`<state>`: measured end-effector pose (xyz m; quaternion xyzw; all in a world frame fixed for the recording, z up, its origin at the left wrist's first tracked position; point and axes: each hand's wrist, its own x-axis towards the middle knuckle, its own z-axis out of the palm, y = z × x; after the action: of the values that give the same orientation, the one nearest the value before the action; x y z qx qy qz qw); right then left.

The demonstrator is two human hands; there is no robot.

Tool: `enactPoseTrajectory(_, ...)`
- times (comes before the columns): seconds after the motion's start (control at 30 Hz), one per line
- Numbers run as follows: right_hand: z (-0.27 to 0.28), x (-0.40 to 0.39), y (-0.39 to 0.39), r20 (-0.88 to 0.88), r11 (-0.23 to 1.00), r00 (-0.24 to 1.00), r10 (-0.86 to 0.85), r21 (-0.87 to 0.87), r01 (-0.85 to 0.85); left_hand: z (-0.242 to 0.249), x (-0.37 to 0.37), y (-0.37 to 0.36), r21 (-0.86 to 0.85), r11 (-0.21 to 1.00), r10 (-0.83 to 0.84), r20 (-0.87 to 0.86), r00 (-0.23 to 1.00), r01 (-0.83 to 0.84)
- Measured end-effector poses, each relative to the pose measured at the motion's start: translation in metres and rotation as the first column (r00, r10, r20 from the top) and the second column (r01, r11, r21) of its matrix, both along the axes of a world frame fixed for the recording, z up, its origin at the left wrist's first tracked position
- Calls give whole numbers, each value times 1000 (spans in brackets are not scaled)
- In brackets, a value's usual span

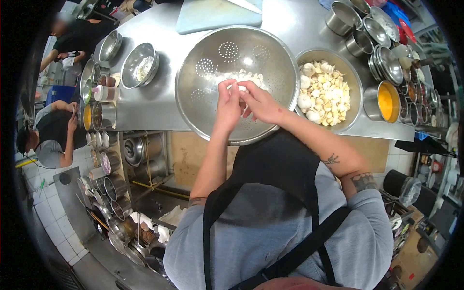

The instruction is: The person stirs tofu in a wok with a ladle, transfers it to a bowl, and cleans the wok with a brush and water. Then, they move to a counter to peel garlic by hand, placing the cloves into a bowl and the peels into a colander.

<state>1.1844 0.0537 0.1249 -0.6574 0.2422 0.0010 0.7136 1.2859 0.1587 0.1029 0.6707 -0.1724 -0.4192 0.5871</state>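
Over a large perforated steel colander [193,111], my left hand [228,104] and my right hand [261,102] meet at the fingertips. Both hands are pinched round a small whitish piece that looks like garlic [241,89]. Garlic skins and small white pieces [251,77] lie in the colander just beyond my fingers. Touching the colander on its right is a steel bowl [358,92] holding whole garlic heads and many loose cloves [331,94].
A pale cutting board [200,17] with a knife [245,6] lies beyond the colander. A smaller colander [126,70] stands left. Pots, including one with orange contents [388,101], line the right. Two people, one standing [79,36], one nearer [50,137], are at the left.
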Motion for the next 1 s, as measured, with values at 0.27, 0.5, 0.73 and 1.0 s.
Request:
enactPoseTrajectory(0.27,-30,1,-15,-32,977,984,-174,122,177,-40,30,13,163,986,-59,521,852,-31)
enactPoseTrajectory(0.5,-29,3,-19,-85,905,964,-251,333,265,-33,17,17,122,992,-62,400,914,14)
enactPoseTrajectory(0.73,-22,1,-14,154,989,977,-146,49,140,-3,-13,-1,-335,933,21,-321,947,-134)
enactPoseTrajectory(1.0,-5,2,8,176,950,980,-97,-279,144,31,-31,-15,-340,863,129,-569,812,-375)
